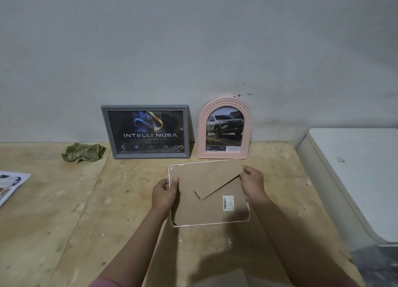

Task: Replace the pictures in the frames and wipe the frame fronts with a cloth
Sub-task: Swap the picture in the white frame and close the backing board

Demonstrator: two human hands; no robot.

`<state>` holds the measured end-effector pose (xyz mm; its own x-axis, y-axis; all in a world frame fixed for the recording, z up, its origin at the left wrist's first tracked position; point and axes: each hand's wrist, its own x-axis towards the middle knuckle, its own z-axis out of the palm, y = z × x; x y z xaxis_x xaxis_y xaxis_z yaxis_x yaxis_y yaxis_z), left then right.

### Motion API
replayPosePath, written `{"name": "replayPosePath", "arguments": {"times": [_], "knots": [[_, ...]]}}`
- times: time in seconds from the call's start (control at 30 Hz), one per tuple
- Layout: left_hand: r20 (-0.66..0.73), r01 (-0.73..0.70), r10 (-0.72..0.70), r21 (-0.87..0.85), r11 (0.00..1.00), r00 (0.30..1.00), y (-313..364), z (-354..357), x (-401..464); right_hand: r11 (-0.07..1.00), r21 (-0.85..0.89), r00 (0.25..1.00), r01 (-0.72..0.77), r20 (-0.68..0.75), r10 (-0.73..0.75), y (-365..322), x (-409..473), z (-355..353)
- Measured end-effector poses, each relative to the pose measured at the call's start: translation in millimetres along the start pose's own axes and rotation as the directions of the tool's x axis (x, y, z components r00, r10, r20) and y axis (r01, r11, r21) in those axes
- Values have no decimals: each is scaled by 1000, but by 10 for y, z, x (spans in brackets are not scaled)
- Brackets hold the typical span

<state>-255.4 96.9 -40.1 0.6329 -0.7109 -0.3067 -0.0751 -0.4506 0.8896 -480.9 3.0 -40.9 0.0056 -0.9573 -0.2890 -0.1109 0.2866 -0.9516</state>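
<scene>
Frame (210, 193) held face down near us, backing board (206, 209) uppermost. Our left hand (164, 193) grips its left edge; our right hand (253, 184) pinches the easel flap (217, 180), probably lifting it. 2 frames stand far; cloth (83, 152) far left.

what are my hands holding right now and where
Both hold the white-rimmed frame with brown board back: left hand at its left edge, right hand at its right edge.

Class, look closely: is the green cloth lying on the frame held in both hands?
No, the green cloth lies crumpled on the table, left of the grey frame.
</scene>
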Motion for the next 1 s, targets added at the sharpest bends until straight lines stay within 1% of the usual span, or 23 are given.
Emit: {"name": "replayPosePath", "arguments": {"times": [0.07, 0.13, 0.17, 0.2, 0.23, 0.3, 0.33, 0.37, 0.43, 0.5, 0.57, 0.63, 0.67, 0.7, 0.73, 0.83, 0.9, 0.97, 1.0], "knots": [[6, 6, -6, 3, 1000, 1000, 15, -9, 8, 1000, 6, 1000, -8, 2, 8, -9, -3, 13], [8, 25, -25, -1, 1000, 1000, 21, -35, 50, 999, 44, 998, -30, 62, 28, -82, -26, 19], [8, 46, -46, -1, 999, 999, 24, -52, 77, 994, 97, 991, -58, 125, 45, -99, -15, 18], [8, 72, -72, -5, 997, 997, 23, -69, 107, 987, 130, 974, -96, 216, 66, -108, -14, 2], [5, 107, -107, -19, 994, 994, 24, -91, 133, 984, 118, 945, -136, 315, 93, -93, 2, -27], [-11, 171, -172, -53, 984, 985, 20, -132, 184, 981, -80, 871, -177, 452, 194, -75, -23, -107], [-22, 184, -186, -61, 981, 982, 18, -150, 200, 965, -187, 848, -182, 468, 250, -61, -54, -155], [-28, 189, -191, -63, 980, 981, 24, -161, 214, 952, -240, 842, -188, 459, 283, -53, -76, -182], [19, 189, -188, -94, 977, 982, 77, -162, 181, 950, -225, 873, -216, 391, 291, -24, -85, -206], [169, 216, -189, -161, 963, 967, 128, -163, 92, 955, -161, 917, -251, 278, 287, -14, -82, -184], [353, 255, -194, -135, 958, 915, 116, -191, 6, 961, -99, 941, -259, 196, 274, -3, -78, -171], [507, 295, -217, -77, 952, 834, 37, -232, -46, 969, -55, 956, -243, 157, 248, 1, -95, -175], [561, 320, -226, -73, 945, 796, 5, -241, -73, 971, -38, 960, -237, 145, 240, 6, -104, -186], [586, 332, -228, -75, 940, 777, -10, -245, -97, 972, -28, 961, -234, 142, 235, 12, -114, -194], [582, 325, -226, -71, 943, 782, -12, -244, -109, 972, -24, 962, -232, 140, 233, 32, -123, -198], [519, 256, -221, 4, 967, 826, 52, -239, -166, 974, -12, 965, -227, 132, 227, 77, -168, -201], [534, 232, -214, 34, 972, 818, 62, -243, -167, 977, 32, 970, -213, 128, 207, 82, -207, -207], [532, 181, -211, 107, 978, 820, 58, -259, -165, 985, 73, 985, -156, 92, 149, 62, -242, -192], [518, 170, -217, 138, 976, 827, 60, -256, -165, 992, 65, 993, -109, 49, 106, 53, -252, -180]]}}
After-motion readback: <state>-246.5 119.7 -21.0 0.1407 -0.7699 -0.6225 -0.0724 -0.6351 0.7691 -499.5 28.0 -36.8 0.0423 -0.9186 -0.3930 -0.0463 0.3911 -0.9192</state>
